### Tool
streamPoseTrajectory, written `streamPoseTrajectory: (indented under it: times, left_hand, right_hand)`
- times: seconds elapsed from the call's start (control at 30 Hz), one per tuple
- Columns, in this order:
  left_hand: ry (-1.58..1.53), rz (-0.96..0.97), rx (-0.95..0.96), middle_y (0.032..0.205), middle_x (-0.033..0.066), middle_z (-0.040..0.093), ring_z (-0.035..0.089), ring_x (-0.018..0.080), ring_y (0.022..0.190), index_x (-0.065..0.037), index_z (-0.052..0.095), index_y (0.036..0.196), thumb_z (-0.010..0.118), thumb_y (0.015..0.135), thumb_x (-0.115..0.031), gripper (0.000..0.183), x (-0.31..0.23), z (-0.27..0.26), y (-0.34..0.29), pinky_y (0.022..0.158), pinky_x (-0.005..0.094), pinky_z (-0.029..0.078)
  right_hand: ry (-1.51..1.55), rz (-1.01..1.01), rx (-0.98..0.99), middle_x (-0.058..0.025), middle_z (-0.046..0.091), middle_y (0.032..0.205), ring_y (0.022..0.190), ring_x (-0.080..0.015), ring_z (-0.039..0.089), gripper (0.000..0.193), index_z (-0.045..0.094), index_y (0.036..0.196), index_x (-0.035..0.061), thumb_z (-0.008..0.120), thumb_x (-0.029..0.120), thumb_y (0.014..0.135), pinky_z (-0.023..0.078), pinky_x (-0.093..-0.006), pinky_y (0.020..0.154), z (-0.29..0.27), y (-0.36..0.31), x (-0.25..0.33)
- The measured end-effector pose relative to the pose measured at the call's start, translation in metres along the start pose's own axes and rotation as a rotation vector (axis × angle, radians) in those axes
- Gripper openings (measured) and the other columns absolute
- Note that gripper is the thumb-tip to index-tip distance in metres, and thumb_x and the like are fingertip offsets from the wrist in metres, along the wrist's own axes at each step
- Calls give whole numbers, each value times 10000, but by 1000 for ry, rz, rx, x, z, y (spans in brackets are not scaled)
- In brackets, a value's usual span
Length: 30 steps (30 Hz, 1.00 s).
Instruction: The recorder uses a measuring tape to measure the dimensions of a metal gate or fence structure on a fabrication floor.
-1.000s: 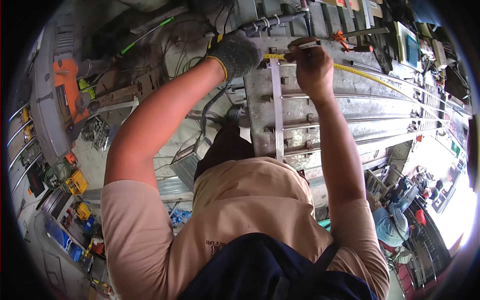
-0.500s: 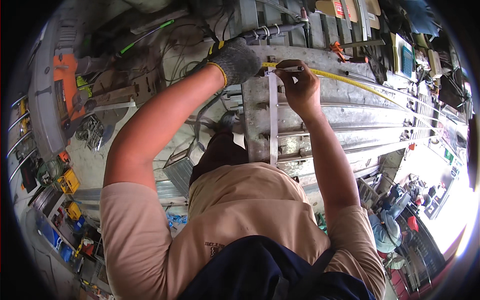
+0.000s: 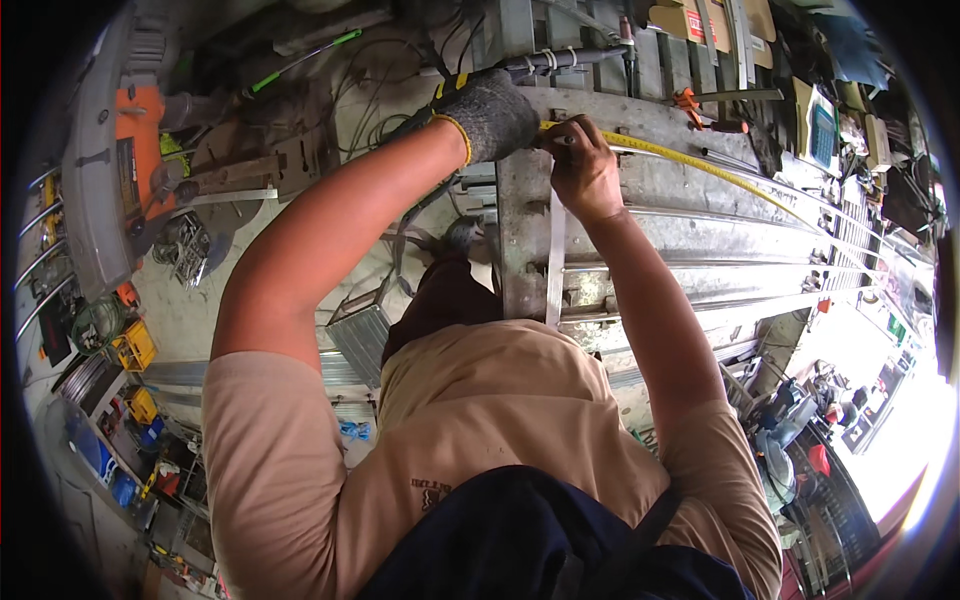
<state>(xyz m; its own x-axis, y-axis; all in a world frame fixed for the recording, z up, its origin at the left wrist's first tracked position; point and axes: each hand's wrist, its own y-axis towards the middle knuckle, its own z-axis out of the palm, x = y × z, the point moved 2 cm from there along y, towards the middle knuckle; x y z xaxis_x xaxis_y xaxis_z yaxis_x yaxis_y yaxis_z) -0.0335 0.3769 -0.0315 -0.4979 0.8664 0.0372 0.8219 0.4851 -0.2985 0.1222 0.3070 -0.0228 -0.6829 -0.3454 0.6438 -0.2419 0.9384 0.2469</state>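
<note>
My left hand (image 3: 498, 118), in a dark grey knit glove with a yellow cuff, is closed around a tape measure; a yellow-and-black part (image 3: 461, 82) shows beyond its knuckles. From the glove the yellow tape blade (image 3: 680, 158) runs off to the right over long metal bars. Bare and bent at the fingers, my right hand (image 3: 585, 170) pinches a slim pen (image 3: 569, 140), seen nearly end-on. Its fingertips are right beside the glove, at the blade. Below the right hand, a narrow pale flat strip (image 3: 556, 260) lies across the bars toward my body; its far end is hidden.
The metal worktable (image 3: 522, 200) carries several long bars. Orange-handled clamps (image 3: 690, 103), a calculator (image 3: 823, 135) and cardboard (image 3: 690, 22) are at the far right. On the left stands an orange-and-grey machine (image 3: 140, 150). Cables (image 3: 375, 110) hang behind the glove.
My right hand has turned and drawn in closer to the glove, and the pen now points more toward the view. The view has shifted slightly; the left hand keeps its grip.
</note>
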Motion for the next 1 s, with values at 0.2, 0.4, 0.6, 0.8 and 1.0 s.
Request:
streamPoseTrajectory:
  times: [0.2, 0.4, 0.6, 0.8, 1.0]
  left_hand:
    - [108, 26, -83, 814, 41, 740, 727, 241, 783, -167, 737, 879, 609, 867, -175, 129, -1, -4, -4, 732, 411, 510]
    - [80, 30, -141, 800, 43, 715, 705, 238, 773, -168, 701, 886, 602, 846, -173, 107, -1, 13, -1, 753, 412, 492]
    - [81, 55, -174, 773, 34, 724, 709, 236, 773, -177, 710, 903, 632, 833, -174, 105, 2, 12, 4, 710, 415, 486]
    - [131, 57, -170, 771, 23, 721, 709, 229, 764, -172, 696, 881, 623, 842, -177, 83, 2, 4, 4, 711, 406, 493]
    - [85, 73, -187, 725, 23, 707, 696, 223, 696, -157, 700, 817, 608, 845, -158, 96, -1, 10, 5, 650, 378, 508]
  right_hand:
    - [-302, 208, 103, -163, 575, 1291, 1238, -386, 527, 536, 604, 1240, 81, 815, 246, 775, 378, -542, 1046, -8, -13, 2]
    - [-541, 279, 147, -202, 231, 1627, 1413, -419, 361, 1061, 392, 1507, 63, 785, 582, 669, 147, -705, 1149, -18, -24, -14]
    - [-535, 227, 133, -210, 245, 1626, 1499, -433, 231, 1019, 463, 1454, 74, 782, 548, 610, 59, -680, 1178, -22, -23, -23]
    - [-492, 290, 223, -264, 307, 1587, 1496, -416, 237, 1007, 483, 1399, -11, 755, 577, 628, 87, -638, 1199, -18, -22, -34]
    - [-458, 227, 112, -209, 376, 1547, 1453, -383, 308, 1030, 471, 1392, 9, 791, 564, 586, 165, -600, 1172, -6, -31, -46]
